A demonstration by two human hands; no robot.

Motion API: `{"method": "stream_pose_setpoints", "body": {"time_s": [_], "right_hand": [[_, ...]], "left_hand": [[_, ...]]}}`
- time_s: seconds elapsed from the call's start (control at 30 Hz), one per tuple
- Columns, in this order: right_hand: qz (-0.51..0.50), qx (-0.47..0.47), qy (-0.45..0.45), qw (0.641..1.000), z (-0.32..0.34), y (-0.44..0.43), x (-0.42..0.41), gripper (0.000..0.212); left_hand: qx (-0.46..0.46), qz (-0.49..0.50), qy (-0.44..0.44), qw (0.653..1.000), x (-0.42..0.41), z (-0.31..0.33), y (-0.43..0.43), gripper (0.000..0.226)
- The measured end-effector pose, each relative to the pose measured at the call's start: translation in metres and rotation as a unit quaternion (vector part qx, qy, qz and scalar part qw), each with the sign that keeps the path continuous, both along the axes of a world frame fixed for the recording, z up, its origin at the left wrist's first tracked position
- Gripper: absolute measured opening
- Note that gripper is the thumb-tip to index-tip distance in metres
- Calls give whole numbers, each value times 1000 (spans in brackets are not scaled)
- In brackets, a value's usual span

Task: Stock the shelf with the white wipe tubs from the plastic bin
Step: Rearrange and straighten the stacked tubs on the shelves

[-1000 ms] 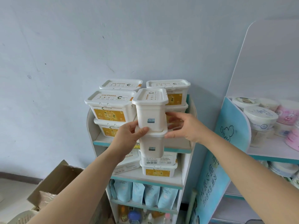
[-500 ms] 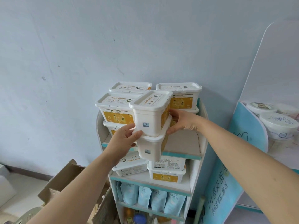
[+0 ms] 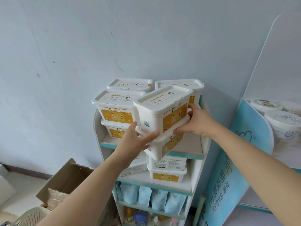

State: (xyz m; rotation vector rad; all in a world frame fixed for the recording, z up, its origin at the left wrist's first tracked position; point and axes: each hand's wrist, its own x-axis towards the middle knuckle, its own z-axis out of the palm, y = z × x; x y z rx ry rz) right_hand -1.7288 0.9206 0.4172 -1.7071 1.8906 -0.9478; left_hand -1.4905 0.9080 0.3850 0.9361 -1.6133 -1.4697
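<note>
I hold two stacked white wipe tubs with yellow labels, the upper tub [image 3: 162,110] on the lower tub [image 3: 164,144], tilted and turned, in front of the top shelf [image 3: 189,144]. My left hand [image 3: 136,139] grips their near left corner. My right hand [image 3: 197,123] grips the far right side. Stocked wipe tubs [image 3: 116,106] stand stacked at the shelf's left and back. More tubs [image 3: 167,170] sit on the shelf below. The plastic bin [image 3: 31,216] shows at the bottom left edge.
An open cardboard box [image 3: 65,180] stands left of the shelf unit. Blue pouches [image 3: 151,198] and bottles fill the lower shelves. A second blue display [image 3: 250,139] with round white tubs [image 3: 283,121] stands close on the right. A wall is behind.
The held stack has turned so its yellow side faces right and has shifted toward the top shelf's right gap. Both hands kept their grip. The view drifted left.
</note>
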Motion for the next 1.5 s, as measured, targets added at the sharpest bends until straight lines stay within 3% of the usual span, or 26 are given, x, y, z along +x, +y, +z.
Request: {"method": "stream_pose_setpoints", "body": {"time_s": [0.33, 0.47, 0.83, 1.1, 1.33, 1.5], "right_hand": [[-74, -19, 44, 996, 9, 6, -16, 61], [-112, -12, 109, 988, 4, 2, -12, 58], [-176, 3, 187, 966, -13, 19, 5, 49], [-209, -8, 161, 964, -18, 17, 11, 36], [-251, -24, 149, 956, -23, 15, 17, 38], [-242, -2, 131, 961, -15, 19, 19, 33]], "left_hand": [[-68, 2, -82, 994, -41, -2, -47, 69], [-98, -1, -141, 985, -43, -16, -62, 83], [-190, 62, -192, 961, -43, -34, -61, 28], [-152, 78, -170, 971, -50, -30, -61, 27], [-88, 71, -136, 984, -61, -28, -56, 45], [-87, 49, -172, 980, -57, -25, -55, 53]]}}
